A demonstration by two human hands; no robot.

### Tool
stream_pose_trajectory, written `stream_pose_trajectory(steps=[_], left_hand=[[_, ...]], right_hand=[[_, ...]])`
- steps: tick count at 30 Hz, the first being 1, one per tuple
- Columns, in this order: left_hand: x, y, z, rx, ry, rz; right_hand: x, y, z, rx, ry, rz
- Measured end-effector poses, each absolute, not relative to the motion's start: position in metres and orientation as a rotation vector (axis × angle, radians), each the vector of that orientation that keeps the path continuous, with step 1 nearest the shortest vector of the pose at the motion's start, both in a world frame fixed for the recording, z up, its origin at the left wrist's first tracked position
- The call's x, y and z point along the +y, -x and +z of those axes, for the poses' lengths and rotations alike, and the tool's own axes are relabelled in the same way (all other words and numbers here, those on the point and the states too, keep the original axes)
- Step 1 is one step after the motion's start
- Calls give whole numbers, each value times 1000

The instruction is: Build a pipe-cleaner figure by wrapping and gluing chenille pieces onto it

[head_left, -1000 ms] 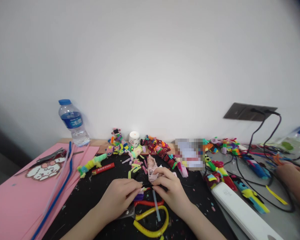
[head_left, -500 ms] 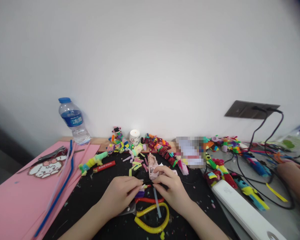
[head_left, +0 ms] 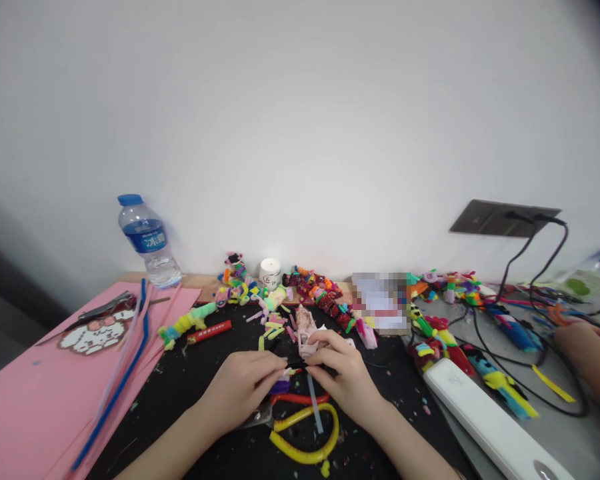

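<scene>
My left hand (head_left: pixel 243 387) and my right hand (head_left: pixel 345 377) meet over a black mat (head_left: pixel 195 393), fingertips pinched on a short black pipe-cleaner piece (head_left: pixel 296 365) between them. A pale stick (head_left: pixel 313 403) hangs down from under my right fingers. A small pink craft figure (head_left: pixel 306 330) stands just behind my right hand. Below my hands lie scissors with yellow and red handles (head_left: pixel 305 437).
Pink foam sheets (head_left: pixel 35 400) with blue and pink pipe cleaners (head_left: pixel 125 360) lie at left, a water bottle (head_left: pixel 149 241) behind. Colourful pipe-cleaner figures (head_left: pixel 310 290) line the wall. A white bar (head_left: pixel 485 420), cables and another person's hand (head_left: pixel 587 360) are at right.
The view shifted slightly. My hands stay together on the small piece, with only small finger movements.
</scene>
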State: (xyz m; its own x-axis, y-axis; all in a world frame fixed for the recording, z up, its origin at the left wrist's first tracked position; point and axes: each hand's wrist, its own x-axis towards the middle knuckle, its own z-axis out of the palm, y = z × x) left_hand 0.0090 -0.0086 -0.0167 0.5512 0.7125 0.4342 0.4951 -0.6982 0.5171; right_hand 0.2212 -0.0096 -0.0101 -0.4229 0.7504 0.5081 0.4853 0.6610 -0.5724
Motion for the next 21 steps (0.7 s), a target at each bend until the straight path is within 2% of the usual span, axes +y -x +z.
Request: stream_pose_trajectory(steps=[21], left_hand=[[-8, -10, -17, 1008, -2451, 913]], right_hand=[[-11, -221, -8, -2120, 969, 453]])
